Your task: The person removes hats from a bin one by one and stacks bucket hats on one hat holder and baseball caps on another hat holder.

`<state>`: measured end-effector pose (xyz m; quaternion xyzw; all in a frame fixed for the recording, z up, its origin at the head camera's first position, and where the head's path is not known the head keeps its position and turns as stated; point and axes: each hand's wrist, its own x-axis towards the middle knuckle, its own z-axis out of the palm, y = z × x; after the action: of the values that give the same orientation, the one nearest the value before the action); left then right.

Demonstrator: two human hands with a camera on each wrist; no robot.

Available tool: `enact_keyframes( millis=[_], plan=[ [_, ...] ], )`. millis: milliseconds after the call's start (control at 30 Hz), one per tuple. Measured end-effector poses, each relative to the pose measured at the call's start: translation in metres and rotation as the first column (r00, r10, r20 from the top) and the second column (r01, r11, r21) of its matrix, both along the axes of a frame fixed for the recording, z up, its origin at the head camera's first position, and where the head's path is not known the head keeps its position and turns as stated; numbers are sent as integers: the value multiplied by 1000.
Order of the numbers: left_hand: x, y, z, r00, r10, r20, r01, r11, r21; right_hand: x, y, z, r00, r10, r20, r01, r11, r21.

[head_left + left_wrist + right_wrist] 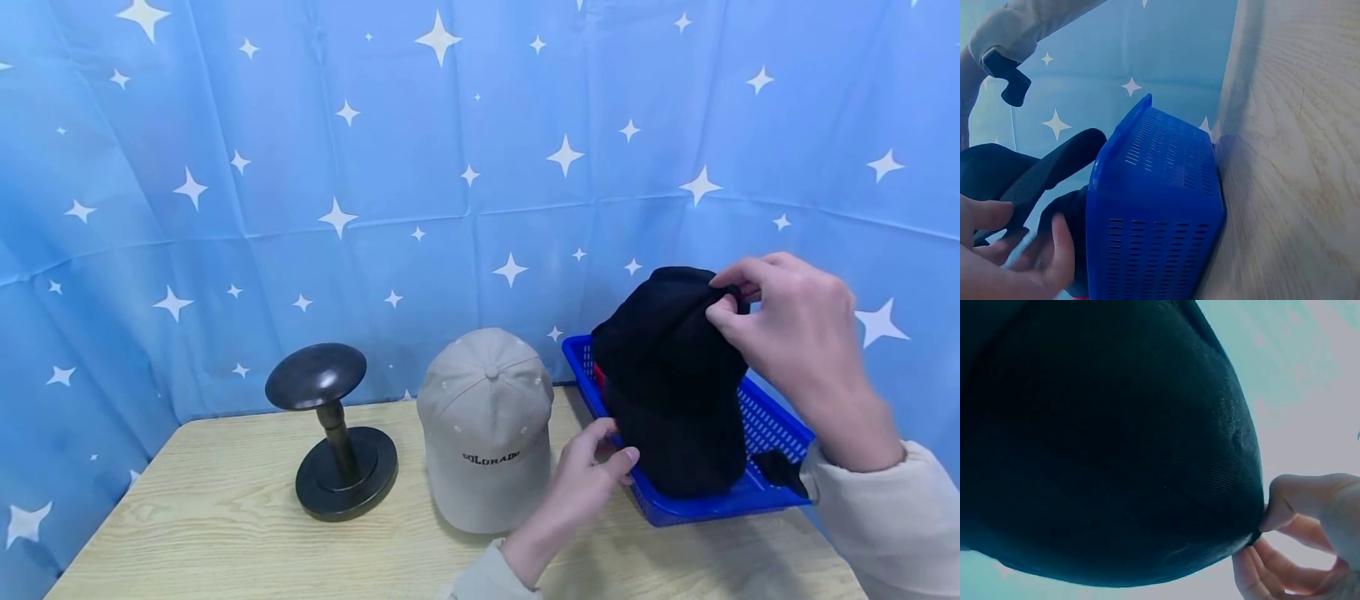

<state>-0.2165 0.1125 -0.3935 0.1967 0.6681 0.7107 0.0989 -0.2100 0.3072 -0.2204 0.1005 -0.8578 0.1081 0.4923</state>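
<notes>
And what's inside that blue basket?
Something red peeks out beside the black cap that the right hand pinches. The cap hides much of the basket; what else lies beneath can't be told.

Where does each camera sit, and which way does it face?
Head: worn on the head, looking forward and down at the table, black stand, beige cap, black cap and blue basket; left hand, right hand and both sleeves show.
Left wrist: worn there, facing the basket's side; left hand and right sleeve show.
Right wrist: worn there, facing the black cap close up; the right hand shows.
Head and right wrist share the right hand pinching the black cap.
</notes>
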Motion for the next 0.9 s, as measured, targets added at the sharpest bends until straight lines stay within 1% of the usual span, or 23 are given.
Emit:
enact_keyframes(
  millis=[33,100,133,200,267,367,433,500,533,600,700,733,800,833,867,900],
  plan=[
    [0,0,0,999,-41,18,40,997,66,0,-1,-1,1000,3,0,-3,1000,-1],
    [-1,2,0,992,-117,52,105,977,186,1,-3,-2,1000,8,-2,-8,1000,-5],
    [-1,2,0,988,-143,64,125,964,234,1,-3,-2,1000,8,-6,-8,1000,-8],
    [-1,3,-1,983,-166,75,138,947,290,0,-3,-5,1000,12,-16,-12,1000,-15],
    [-2,3,-1,983,-168,72,137,939,316,-2,-3,-8,999,23,-37,-24,999,-29],
    [-2,4,-1,986,-158,57,131,938,322,-5,-1,-13,998,36,-53,-39,997,-63],
    [-2,4,-2,988,-149,42,129,941,314,-6,1,-17,998,45,-40,-49,994,-95],
    [-2,3,-3,991,-134,28,119,945,304,-4,3,-21,999,53,8,-51,985,-163],
    [-2,3,-4,992,-127,23,114,948,297,-2,5,-23,998,57,28,-50,978,-204],
    [-3,3,-4,993,-114,13,105,951,290,1,9,-29,996,56,64,-34,952,-305],
    [-3,3,-5,995,-98,3,94,954,284,5,21,-39,990,50,129,16,886,-463],
    [-3,4,-5,996,-93,1,89,956,279,6,26,-42,984,57,166,34,864,-502],
    [-3,4,-4,997,-81,-3,79,959,273,8,37,-50,963,86,257,75,827,-557],
    [-3,4,-4,997,-73,-7,73,960,269,8,42,-54,946,110,304,89,815,-573],
    [-3,4,-4,998,-65,-12,66,963,261,8,47,-58,929,138,344,95,809,-581],
    [-3,4,-4,998,-57,-16,60,965,255,7,53,-62,909,167,382,95,809,-580]
  ],
)
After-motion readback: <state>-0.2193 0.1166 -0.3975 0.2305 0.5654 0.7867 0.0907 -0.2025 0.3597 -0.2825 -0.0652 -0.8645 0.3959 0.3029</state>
